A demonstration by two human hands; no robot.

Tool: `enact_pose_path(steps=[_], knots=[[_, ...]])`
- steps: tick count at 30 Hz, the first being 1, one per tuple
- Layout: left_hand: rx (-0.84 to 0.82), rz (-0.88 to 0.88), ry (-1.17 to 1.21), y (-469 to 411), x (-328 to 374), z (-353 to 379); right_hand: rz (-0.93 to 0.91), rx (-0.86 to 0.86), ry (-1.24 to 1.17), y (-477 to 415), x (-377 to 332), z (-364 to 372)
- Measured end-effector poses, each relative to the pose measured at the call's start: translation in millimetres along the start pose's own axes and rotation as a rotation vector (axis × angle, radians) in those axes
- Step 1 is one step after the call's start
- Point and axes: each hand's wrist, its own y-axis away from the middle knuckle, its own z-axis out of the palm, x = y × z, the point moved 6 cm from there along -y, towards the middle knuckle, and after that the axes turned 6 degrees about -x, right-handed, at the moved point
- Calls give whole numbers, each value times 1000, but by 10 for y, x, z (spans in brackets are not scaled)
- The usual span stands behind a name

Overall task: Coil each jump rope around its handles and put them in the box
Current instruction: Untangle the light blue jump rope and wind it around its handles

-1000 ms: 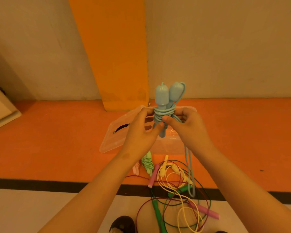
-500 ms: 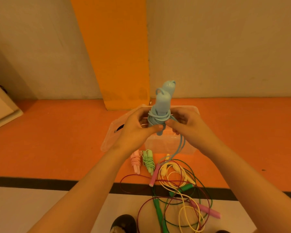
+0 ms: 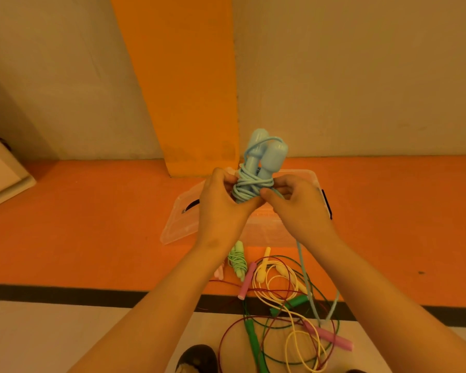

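Note:
A light blue jump rope (image 3: 256, 168) is held upright in front of me, both handles together, with several turns of cord wound round their lower part. My left hand (image 3: 221, 208) grips the handles and coil from the left. My right hand (image 3: 299, 208) pinches the blue cord at the coil's right side; the loose end hangs down past my right wrist to the floor. The clear plastic box (image 3: 311, 177) stands on the orange floor behind my hands, mostly hidden by them.
The box's clear lid (image 3: 178, 222) lies left of it. A coiled green rope (image 3: 237, 261) and a pink one (image 3: 219, 273) lie near my left forearm. Yellow (image 3: 277, 281), dark green (image 3: 250, 332) and pink-handled (image 3: 331, 336) ropes lie tangled below. A shoe (image 3: 198, 359) shows at the bottom.
The blue handles have tilted and turned in my hands, and the coil round them has gained cord. The hanging blue end has swung to the right.

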Motion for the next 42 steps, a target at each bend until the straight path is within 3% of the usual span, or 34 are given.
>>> enact_pose_path(steps=[4,10,15,19,25,29,34,39,42], knots=[[-144,-21,91,-4,28,55,-2,11,-32,-5,50,-70],[-332,-294,544,16,-57,85,-46,-55,-197,-18,8,-131],[-464,-240,528,21,-12,91,-113,-151,-225,11,-79,-95],[-411,-205,468,13,-32,80,-115,-189,-122,-1,-73,-40],[-253,-197,356,-16,-91,24,23,-86,120,-28,125,-47],[-94,-201,337,-44,-168,-35,-47,-101,108,19,-5,24],[-14,-164,243,-5,-179,-23,-154,-106,114,86,-134,120],[-17,-132,198,41,-158,9,-109,-172,-40,84,-131,126],[-46,-117,192,65,-136,50,-39,-109,-120,115,-96,112]])
